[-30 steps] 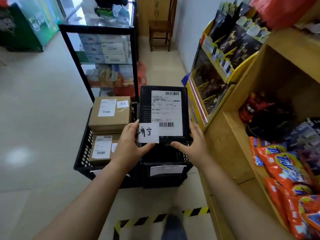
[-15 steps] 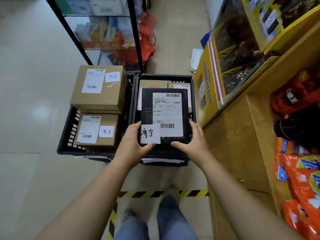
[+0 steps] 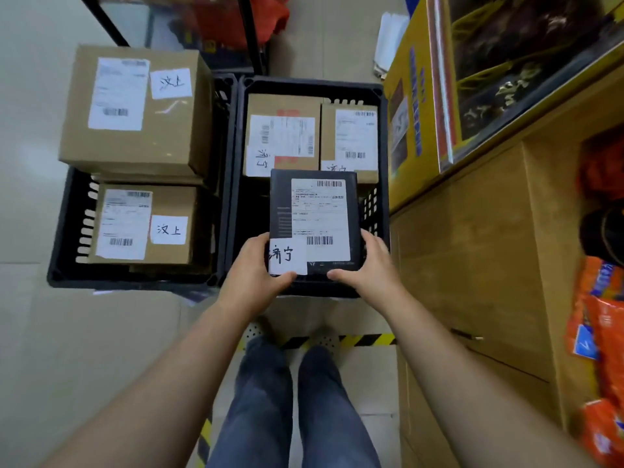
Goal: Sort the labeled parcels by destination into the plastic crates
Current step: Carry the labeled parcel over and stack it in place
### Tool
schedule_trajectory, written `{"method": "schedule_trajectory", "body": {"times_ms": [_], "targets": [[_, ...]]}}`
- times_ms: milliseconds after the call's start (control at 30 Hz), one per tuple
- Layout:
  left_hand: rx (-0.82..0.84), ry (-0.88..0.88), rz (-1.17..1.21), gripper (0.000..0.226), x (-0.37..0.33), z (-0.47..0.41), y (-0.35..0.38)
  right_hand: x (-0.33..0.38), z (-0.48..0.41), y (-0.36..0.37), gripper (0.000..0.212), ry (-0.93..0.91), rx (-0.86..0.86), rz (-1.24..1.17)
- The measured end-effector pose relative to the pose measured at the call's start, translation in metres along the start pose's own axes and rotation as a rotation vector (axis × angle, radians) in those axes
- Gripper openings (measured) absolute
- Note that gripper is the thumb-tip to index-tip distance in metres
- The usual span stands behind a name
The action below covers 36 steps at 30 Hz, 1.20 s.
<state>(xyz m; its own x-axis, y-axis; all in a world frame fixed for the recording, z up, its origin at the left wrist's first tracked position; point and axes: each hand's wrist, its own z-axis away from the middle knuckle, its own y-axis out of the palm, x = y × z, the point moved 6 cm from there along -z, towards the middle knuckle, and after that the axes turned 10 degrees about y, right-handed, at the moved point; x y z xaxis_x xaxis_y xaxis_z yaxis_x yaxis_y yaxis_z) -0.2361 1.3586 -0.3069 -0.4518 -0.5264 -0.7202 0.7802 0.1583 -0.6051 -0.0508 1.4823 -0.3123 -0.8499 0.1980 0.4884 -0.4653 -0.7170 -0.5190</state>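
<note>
Crates: two, black plastic, side by side on the floor [image 3: 33,332]; left crate [image 3: 81,228], right crate [image 3: 304,83].
Brown parcels: large box [image 3: 135,109] and lower box [image 3: 145,224] in left crate; third box [image 3: 282,133] and fourth box [image 3: 349,136] side by side at right crate's far end.
Black parcel [image 3: 314,217]: held label-up over right crate's near end.
Left grip [image 3: 251,275]: hand clamped on black parcel's near-left corner, thumb at handwritten tag [image 3: 287,256].
Right grip [image 3: 368,268]: hand clamped on near-right corner.

The left forearm [image 3: 162,376] and right forearm [image 3: 449,359] reach forward and down, converging. The left hand [image 3: 255,270] grips the near left corner of a black parcel [image 3: 317,214], thumb on top. The right hand [image 3: 369,265] clasps its near right edge likewise.
</note>
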Motion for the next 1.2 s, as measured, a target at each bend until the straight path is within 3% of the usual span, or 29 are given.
{"method": "schedule_trajectory", "body": {"times_ms": [167,300,533,733,1200], "targets": [[0.058,-0.024,0.03,0.072,0.026,-0.025,0.027,-0.016,-0.034,0.021,0.108,0.073,0.007,0.057],[0.103,-0.048,-0.012,0.084,0.052,-0.039,0.048,-0.031,-0.059,0.039,0.12,0.127,0.042,0.124],[0.19,-0.104,-0.019,0.078,0.088,-0.068,0.08,-0.043,-0.101,0.062,0.131,0.208,0.133,0.283],[0.28,-0.163,-0.088,0.098,0.107,-0.093,0.107,-0.056,-0.133,0.073,0.127,0.25,0.162,0.361],[0.444,-0.227,-0.256,0.113,0.131,-0.127,0.149,-0.082,-0.183,0.1,0.116,0.329,0.261,0.484]]}}
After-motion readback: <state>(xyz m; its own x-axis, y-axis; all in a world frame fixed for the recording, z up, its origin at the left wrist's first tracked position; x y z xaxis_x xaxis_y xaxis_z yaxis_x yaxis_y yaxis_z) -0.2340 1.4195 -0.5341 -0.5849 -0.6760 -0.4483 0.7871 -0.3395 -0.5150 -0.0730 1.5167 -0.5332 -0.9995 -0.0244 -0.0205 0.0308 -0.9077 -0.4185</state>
